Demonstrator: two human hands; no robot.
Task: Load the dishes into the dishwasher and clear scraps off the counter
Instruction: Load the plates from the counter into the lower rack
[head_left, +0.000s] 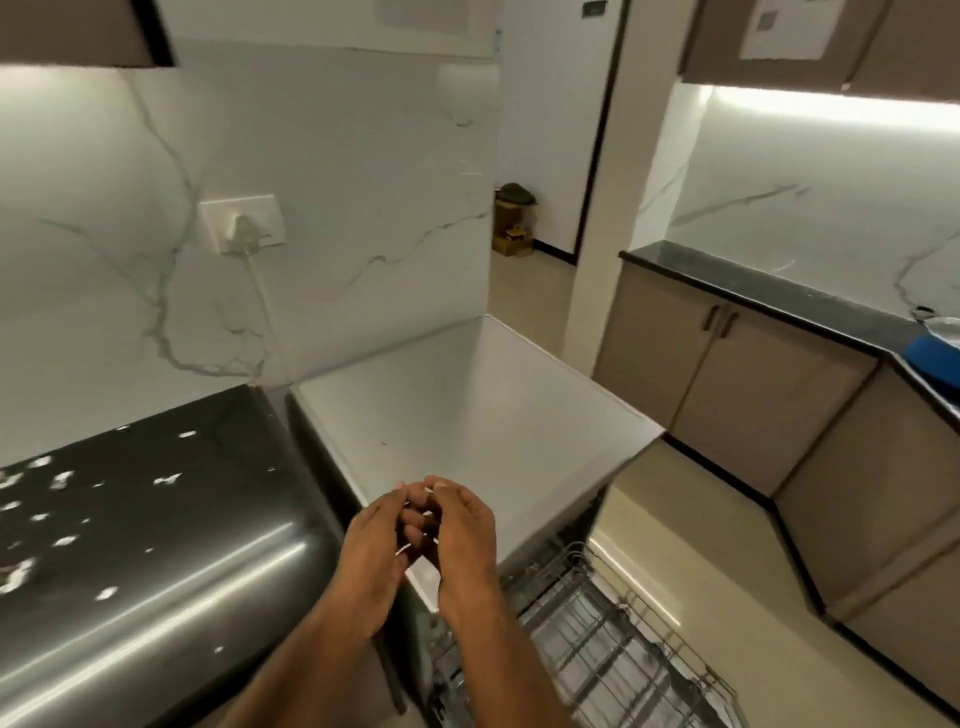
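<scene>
Your two hands meet at 6 o'clock, the left hand (371, 540) touching the right hand (460, 535), over the near edge of the dishwasher top (467, 410). At 5 o'clock, below and in front of that top, the wire rack (597, 639) is pulled out over the floor (696, 525). At 8 o'clock the counter (156, 519) sits just beside the dishwasher, with scraps (62, 480) strewn on it. Behind both, from 10 to 12 o'clock, stands the wall (322, 182), bearing a socket (243, 223) with a cord hanging down. At 3 o'clock a second counter (769, 288) runs over cabinets (691, 358), a bowl (935, 353) on its right end. At 1 o'clock, boxes (513, 228) lie beyond the doorway.
</scene>
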